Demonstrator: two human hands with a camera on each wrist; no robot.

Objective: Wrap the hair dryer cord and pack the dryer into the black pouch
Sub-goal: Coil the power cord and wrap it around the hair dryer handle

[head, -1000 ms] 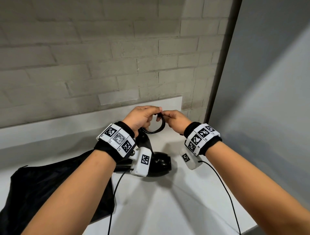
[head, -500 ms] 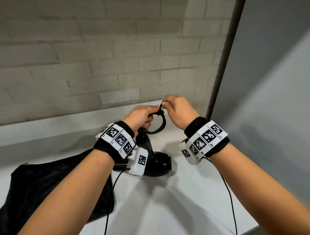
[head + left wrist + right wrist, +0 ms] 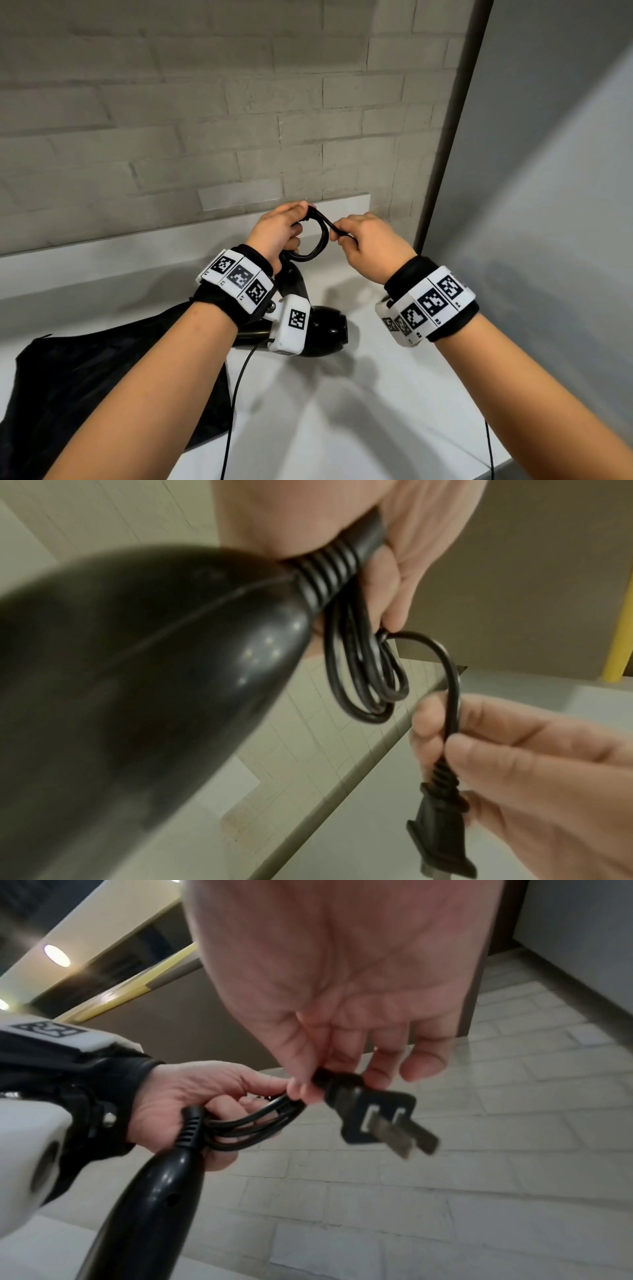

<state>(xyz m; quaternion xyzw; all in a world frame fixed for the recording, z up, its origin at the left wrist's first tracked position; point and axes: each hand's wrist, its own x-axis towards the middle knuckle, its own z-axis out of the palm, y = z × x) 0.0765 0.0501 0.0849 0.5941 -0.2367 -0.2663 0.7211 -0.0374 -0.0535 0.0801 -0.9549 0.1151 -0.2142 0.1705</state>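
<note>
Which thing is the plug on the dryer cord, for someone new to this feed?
Start at the white counter below the brick wall. Above it, the right hand pinches the plug. Unlike the coiled cord, it is flat, with two metal prongs.

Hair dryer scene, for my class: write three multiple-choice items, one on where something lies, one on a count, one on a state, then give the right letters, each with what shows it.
1. Where does the black pouch lie?
A. left of the hair dryer on the white counter
B. hanging on the brick wall
C. over the right hand

2. How many flat prongs does the plug have?
A. one
B. two
C. three

3. What state is the cord in?
A. stretched straight
B. cut in two
C. gathered in loops

Answers:
1 A, the head view shows the pouch flat on the counter beside the dryer.
2 B, the right wrist view shows two prongs.
3 C, the left hand grips the loops at the handle's end, while the right hand pinches the cord just behind the plug.
</note>
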